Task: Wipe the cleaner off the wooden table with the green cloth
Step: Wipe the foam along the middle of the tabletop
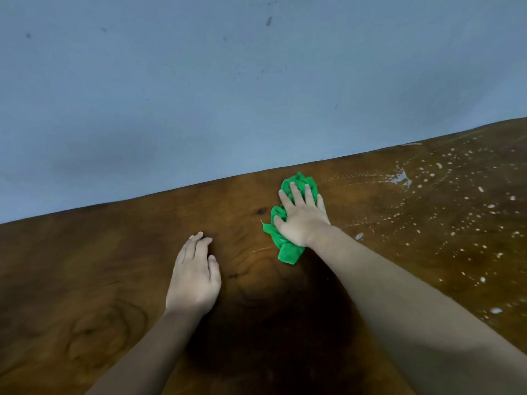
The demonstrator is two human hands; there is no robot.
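A crumpled green cloth (288, 249) lies on the dark wooden table (85, 280) near its far edge. My right hand (302, 218) presses flat on the cloth with straight, spread fingers. My left hand (195, 277) rests palm down on the bare wood to the left of the cloth, fingers straight. White droplets and streaks of cleaner (456, 212) cover the table's right part, with a small puddle (402, 178) near the far edge. The wood left of the cloth shows no droplets.
A blue-grey wall (228, 81) with a few dark marks rises directly behind the table's far edge. A dark shadow falls on the wood between my two arms.
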